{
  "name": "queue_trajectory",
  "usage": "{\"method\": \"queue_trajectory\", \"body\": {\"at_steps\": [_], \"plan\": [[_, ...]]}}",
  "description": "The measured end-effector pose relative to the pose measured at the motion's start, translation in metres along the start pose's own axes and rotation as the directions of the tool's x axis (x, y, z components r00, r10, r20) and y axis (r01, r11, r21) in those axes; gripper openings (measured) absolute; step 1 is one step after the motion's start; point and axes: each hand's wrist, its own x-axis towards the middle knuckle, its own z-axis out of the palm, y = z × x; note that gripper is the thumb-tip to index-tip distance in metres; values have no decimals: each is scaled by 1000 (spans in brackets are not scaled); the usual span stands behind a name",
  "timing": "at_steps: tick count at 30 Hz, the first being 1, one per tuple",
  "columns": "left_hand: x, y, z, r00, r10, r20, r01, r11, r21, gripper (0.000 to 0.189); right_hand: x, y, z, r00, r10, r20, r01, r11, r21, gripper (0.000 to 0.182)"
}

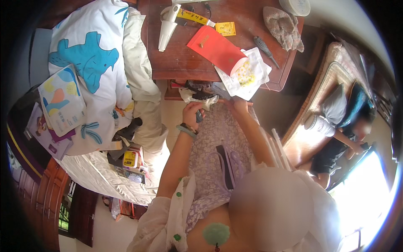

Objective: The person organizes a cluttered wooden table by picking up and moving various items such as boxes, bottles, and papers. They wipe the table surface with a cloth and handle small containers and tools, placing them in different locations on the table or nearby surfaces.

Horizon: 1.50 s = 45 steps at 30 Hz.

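Observation:
Below the front edge of a dark red wooden table (185, 67), an open drawer (176, 94) holds a tangle of dark and pale items. My left hand (192, 115), with a bangle at the wrist, has its fingers curled round a small dark object (199, 116) at the drawer's front. My right hand (236, 104) is at the drawer's right side, partly under white packets (252, 83); its fingertips are hidden, and a grey flat item (221, 91) lies just beyond them. A red envelope (215, 47) rests on the packets and the tabletop.
On the table lie a white folding comb-like tool (167, 31), a yellow box (193, 16), a dark-handled pointed tool (266, 50) and a crumpled cloth (281, 26). Bedding (94, 110) with packets stands at left. Another person (333, 148) reclines on a wooden seat at right.

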Motion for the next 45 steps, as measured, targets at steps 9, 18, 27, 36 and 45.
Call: {"method": "queue_trajectory", "body": {"at_steps": [9,18,27,36,45], "plan": [[4,4,29,993,88,83,-85,995,-43,11,6,-9,11,903,-420,88,399,744,-536,29],[-3,41,64,971,183,153,-170,981,-93,14,-55,-12,-28,922,-328,208,342,434,-833,32],[-3,41,71,968,208,143,-189,973,-134,11,-35,-113,106,515,-693,504,490,-245,-837,55],[-5,37,79,964,194,181,-155,965,-211,13,-44,-119,99,493,-748,445,709,49,-703,27],[-32,42,88,851,232,472,-155,968,-196,18,-97,-125,67,-10,-545,838,834,-468,-294,24]]}}
